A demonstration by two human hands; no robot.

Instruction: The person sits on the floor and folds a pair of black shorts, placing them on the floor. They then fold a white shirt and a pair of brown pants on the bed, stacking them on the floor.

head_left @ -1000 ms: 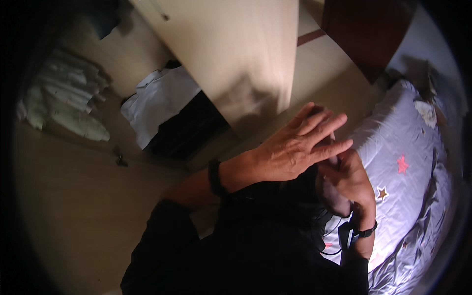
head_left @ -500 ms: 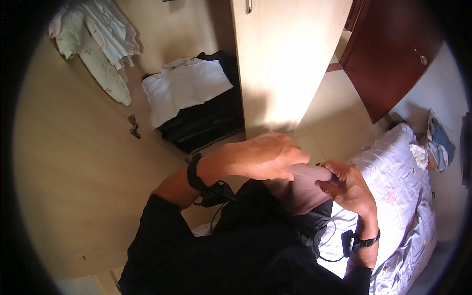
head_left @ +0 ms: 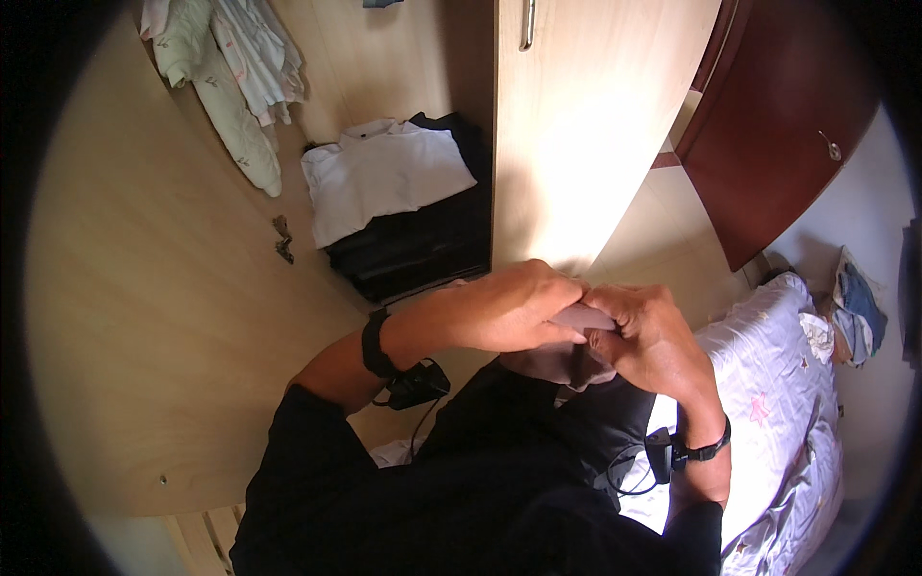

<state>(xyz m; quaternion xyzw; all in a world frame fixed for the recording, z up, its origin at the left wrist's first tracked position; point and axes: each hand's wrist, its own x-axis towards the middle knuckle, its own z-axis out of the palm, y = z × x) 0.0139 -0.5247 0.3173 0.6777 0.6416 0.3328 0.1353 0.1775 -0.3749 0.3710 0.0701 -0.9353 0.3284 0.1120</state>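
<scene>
Both hands have drawn closer together since the earlier frames, and the view has swung so that more of the open wardrobe shows. The fingers [head_left: 567, 322] of the left hand [head_left: 509, 309] are curled over the top of a small greyish-pink cloth [head_left: 562, 363], clenched on its upper edge. The fingers of the right hand [head_left: 648, 336] pinch the same edge from the right, so the two hands touch over it. The cloth hangs bunched between and just under them, close to the chest of the person's black top [head_left: 480, 480]. Each wrist carries a dark band with a small device and a cable.

Judging by the grip, the step in hand looks like gathering or folding this cloth in the air; the next move would seem to call for keeping hold of the pinched edge with one hand while the other shifts along it.

Farther out, a bed [head_left: 768, 422] with a pale lilac starred sheet lies to the right. On the far side the wardrobe [head_left: 192, 317] stands open, with a folded white shirt [head_left: 384, 173] on a dark stack, pale garments [head_left: 230, 77] hanging at the far left, and a dark red door [head_left: 788, 125] at the far right.
</scene>
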